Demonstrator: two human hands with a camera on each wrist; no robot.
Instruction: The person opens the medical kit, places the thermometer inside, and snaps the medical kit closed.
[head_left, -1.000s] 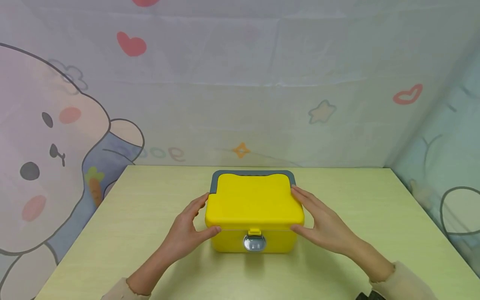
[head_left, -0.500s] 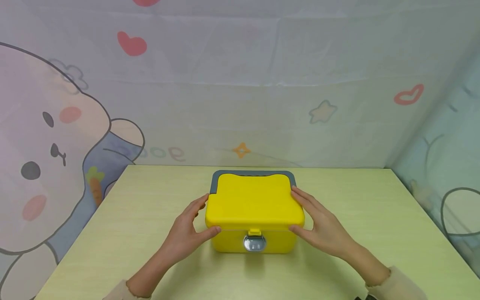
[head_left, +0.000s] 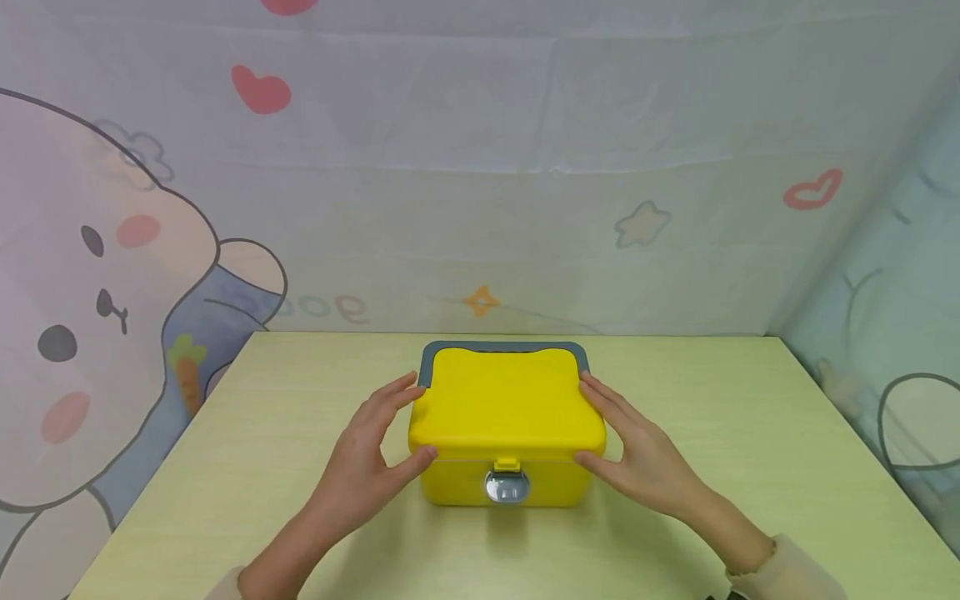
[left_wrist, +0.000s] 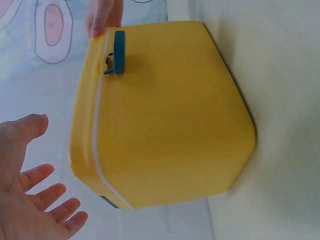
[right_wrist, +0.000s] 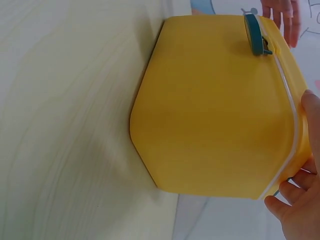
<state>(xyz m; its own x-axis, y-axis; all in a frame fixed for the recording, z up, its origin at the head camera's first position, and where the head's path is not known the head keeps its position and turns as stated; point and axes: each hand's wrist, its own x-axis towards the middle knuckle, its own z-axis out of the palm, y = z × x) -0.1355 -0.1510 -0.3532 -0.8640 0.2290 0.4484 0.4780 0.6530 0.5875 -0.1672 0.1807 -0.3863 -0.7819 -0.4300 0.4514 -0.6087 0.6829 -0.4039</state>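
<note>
A yellow storage box (head_left: 510,408) with a lid stands upright on the table, its lid down. A dark grey carry handle (head_left: 506,345) lies folded along the lid's far edge, and a grey clasp (head_left: 507,487) sits at the front. My left hand (head_left: 360,462) is beside the lid's left side, its fingers spread; in the left wrist view this hand (left_wrist: 30,190) stands apart from the box. At the right side, my right hand (head_left: 648,462) touches the lid with its thumb at the front and extended fingers along the side. The box's inside is hidden.
The pale wooden table (head_left: 750,433) extends to both sides of the box. Behind it hangs a light cloth (head_left: 450,208) printed with hearts, stars and a cartoon animal. Another cloth (head_left: 915,333) hangs along the right side.
My left hand has come off the lid, with its fingers lifting and its thumb drawing back a little. The right hand and the box have stayed nearly in place.
</note>
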